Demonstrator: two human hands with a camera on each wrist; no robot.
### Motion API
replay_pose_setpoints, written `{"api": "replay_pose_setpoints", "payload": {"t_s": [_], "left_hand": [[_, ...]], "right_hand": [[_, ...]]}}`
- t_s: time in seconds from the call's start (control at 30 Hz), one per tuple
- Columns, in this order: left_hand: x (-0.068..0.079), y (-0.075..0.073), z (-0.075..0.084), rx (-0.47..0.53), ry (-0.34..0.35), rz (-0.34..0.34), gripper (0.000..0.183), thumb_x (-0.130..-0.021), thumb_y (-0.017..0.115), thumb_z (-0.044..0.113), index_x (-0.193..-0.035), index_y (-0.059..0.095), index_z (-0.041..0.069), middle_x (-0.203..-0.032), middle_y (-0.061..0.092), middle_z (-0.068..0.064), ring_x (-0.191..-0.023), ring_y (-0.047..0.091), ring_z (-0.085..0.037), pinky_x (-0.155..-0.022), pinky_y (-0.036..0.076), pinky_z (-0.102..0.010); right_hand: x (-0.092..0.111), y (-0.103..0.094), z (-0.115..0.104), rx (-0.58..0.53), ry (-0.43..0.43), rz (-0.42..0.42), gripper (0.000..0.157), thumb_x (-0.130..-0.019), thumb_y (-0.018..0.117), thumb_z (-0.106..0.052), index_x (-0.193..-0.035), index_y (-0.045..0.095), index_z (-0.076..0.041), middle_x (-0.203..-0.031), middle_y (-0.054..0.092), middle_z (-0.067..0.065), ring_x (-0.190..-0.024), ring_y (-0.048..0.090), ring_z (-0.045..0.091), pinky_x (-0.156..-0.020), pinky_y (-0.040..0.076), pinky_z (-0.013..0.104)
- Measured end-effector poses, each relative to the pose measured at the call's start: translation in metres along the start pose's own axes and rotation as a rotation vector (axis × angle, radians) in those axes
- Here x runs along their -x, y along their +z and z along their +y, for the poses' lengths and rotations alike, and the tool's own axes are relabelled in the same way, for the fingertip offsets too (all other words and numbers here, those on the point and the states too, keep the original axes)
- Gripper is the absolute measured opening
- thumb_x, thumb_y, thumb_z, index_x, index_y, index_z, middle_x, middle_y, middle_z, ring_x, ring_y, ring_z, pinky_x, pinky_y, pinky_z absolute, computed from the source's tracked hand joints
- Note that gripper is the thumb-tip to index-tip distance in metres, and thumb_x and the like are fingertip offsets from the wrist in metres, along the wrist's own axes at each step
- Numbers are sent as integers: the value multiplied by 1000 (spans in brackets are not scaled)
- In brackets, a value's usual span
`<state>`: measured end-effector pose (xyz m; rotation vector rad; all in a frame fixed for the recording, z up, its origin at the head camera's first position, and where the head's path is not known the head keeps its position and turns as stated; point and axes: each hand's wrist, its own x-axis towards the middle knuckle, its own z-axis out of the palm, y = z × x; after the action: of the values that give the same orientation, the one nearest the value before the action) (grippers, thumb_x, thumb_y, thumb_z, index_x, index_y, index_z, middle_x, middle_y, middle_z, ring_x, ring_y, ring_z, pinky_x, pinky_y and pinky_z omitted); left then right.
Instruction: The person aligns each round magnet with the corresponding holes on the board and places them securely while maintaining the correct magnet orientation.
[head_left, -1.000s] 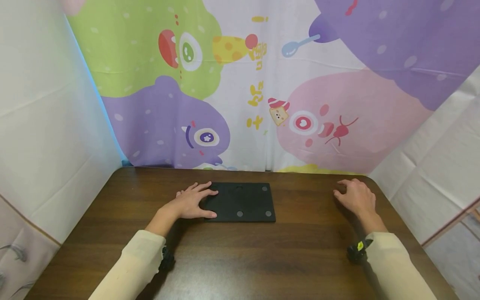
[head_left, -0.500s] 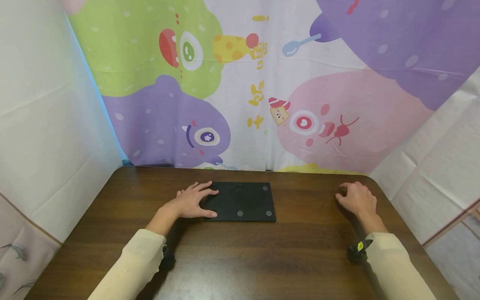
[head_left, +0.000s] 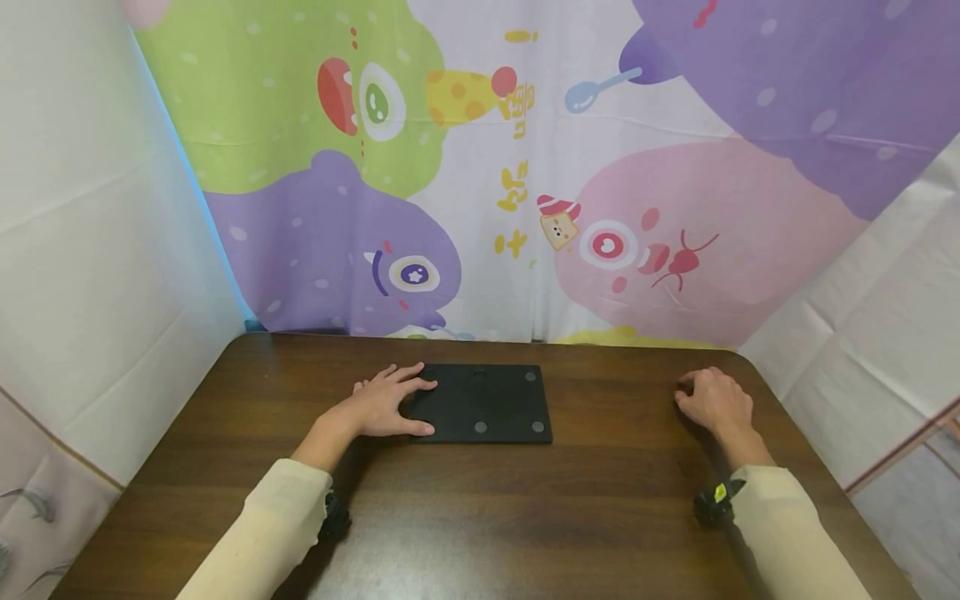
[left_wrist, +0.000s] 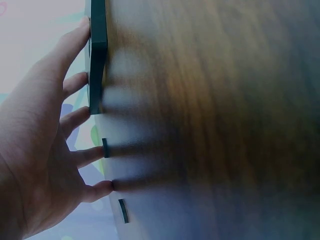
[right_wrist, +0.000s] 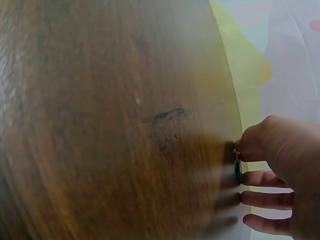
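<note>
A flat black rectangular board (head_left: 480, 404) with round grey pads on its upper face lies on the brown wooden table (head_left: 480, 517). My left hand (head_left: 381, 407) rests over its left end, fingers spread, thumb and forefinger on its surface. In the left wrist view, the thumb and two fingers touch the board's edge (left_wrist: 98, 50), and the other fingers reach to the tabletop. My right hand (head_left: 716, 400) is on the table's far right, well apart from the board. It holds nothing that I can make out, its fingertips down on the wood in the right wrist view.
A cartoon-printed curtain (head_left: 480, 208) hangs behind the table's far edge, with pale cloth (head_left: 82, 208) at the sides. In the right wrist view, a small dark piece (right_wrist: 238, 171) shows by the fingers; I cannot tell what it is. A dark scuff (right_wrist: 170, 114) marks the wood.
The right hand's fingers have drawn in and down a little, and the hand has shifted slightly toward me. My left hand and the board stay in place.
</note>
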<state>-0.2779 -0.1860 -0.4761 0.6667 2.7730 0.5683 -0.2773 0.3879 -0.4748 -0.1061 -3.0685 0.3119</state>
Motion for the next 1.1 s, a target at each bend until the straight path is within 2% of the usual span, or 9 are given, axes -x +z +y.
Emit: {"api": "replay_pose_setpoints", "payload": {"t_s": [0.43, 0.8, 1.1], "left_hand": [[1, 1, -1, 6, 0, -5, 87, -95, 82, 65, -168, 55, 27, -189, 29, -12, -171, 22, -62, -120, 22, -98], [0, 0, 0, -1, 2, 1, 86, -95, 83, 64, -167, 56, 26, -188, 30, -12, -171, 23, -62, -120, 24, -97], [1, -1, 2, 3, 1, -1, 86, -95, 83, 63, -167, 56, 26, -188, 30, -12, -171, 23, -62, -120, 23, -97]], "right_hand": [[1, -4, 2, -20, 65, -55, 43, -103, 68, -27, -138, 75, -3, -147, 69, 34, -122, 68, 64, -86, 59, 71], [1, -8, 3, -22, 79, -69, 41, -103, 69, -24, -137, 76, -1, -146, 69, 35, -121, 68, 66, -84, 60, 70], [0, -9, 3, -37, 94, -55, 31, -104, 74, -23, -124, 81, -1, -136, 75, 35, -117, 71, 65, -83, 60, 69]]}}
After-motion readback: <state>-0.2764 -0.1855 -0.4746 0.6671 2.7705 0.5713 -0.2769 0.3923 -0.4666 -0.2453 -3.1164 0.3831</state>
